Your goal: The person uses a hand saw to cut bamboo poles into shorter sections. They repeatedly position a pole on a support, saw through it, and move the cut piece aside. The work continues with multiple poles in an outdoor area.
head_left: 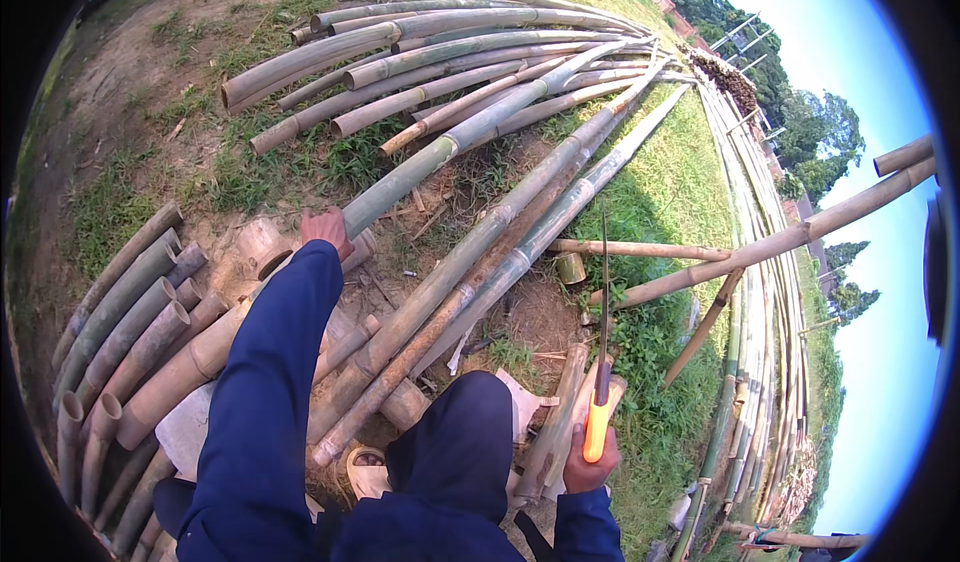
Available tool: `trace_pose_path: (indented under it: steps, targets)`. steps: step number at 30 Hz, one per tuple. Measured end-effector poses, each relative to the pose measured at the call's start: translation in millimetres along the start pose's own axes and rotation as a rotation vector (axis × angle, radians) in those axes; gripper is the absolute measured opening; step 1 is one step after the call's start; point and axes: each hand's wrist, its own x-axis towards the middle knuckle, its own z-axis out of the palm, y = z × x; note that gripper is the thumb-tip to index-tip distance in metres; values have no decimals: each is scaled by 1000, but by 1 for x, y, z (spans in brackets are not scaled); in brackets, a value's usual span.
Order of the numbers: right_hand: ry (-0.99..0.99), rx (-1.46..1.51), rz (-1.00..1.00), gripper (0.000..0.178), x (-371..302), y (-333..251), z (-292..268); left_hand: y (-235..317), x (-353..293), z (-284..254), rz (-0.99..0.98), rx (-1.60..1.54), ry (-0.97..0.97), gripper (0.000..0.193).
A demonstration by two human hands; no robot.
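Green and long, a bamboo pole (440,154) is running ahead from under my left grip (328,230), which is resting on it, probably for steadying; how tightly it is clasping, I cannot tell. Right of the pole, my right grip (588,467) is holding a saw (603,372) by its orange handle (597,432), seemingly for ready control.
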Motion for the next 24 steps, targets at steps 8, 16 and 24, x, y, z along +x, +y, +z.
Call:
trace_pose_path:
  steps: [8,16,24]
  targets:
    - [-6,189,-8,14,3,-39,2,13,-79,-58,75,-140,-31,63]
    - [46,400,38,21,0,-44,-8,-127,-214,-76,-22,-73,-90,68]
    - [17,468,105,19,0,-35,10,-312,-381,-61,-109,72,-271,66]
